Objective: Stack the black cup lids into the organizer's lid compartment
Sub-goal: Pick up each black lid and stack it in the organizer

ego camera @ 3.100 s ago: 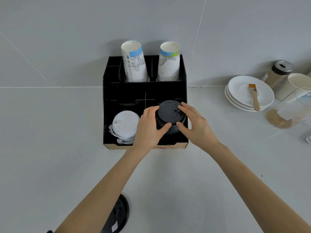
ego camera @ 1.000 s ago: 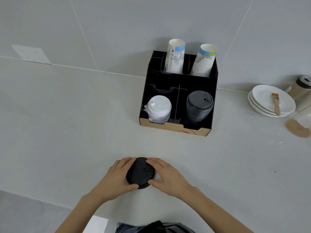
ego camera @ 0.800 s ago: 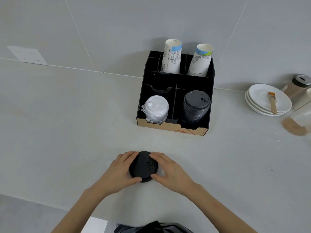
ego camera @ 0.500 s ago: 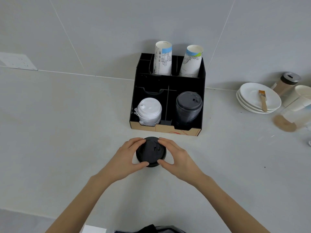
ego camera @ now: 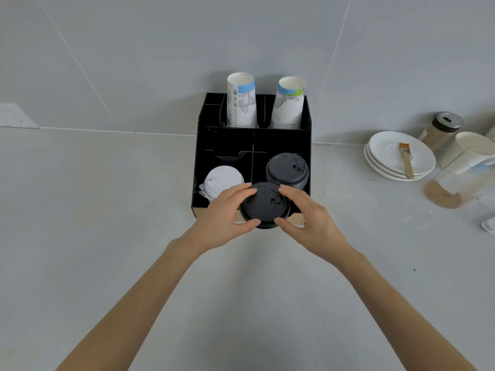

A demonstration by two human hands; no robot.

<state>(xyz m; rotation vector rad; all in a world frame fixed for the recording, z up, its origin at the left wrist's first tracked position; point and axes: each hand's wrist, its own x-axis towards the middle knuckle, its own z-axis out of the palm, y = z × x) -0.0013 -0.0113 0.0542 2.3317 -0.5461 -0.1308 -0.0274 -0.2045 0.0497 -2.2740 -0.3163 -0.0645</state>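
- Both forearms reach forward from the bottom of the frame, converging on a small stack of black lids (ego camera: 264,204) held in front of the organizer (ego camera: 227,140)
- Left hand (ego camera: 223,214): palm turned inward, fingers curled over the stack's far left rim, thumb pressed to the near edge (a firm pinch, not a flat palm)
- Right hand (ego camera: 308,214): mirrors the left, fingers on the far right rim, thumb at the near edge
- Held lids sit level, hiding part of the organizer's tan front lip; I cannot tell whether they touch it
- Taller stack of black lids (ego camera: 287,171) already stands in the front right compartment, just behind the held ones
- White lids (ego camera: 223,180) fill the front left compartment, partly behind the left fingers
- Two paper cups (ego camera: 241,101) stand upright in the back row
- Stacked white plates (ego camera: 385,153) with a small brush (ego camera: 405,159) lie well apart on the counter (ego camera: 93,210) to the right
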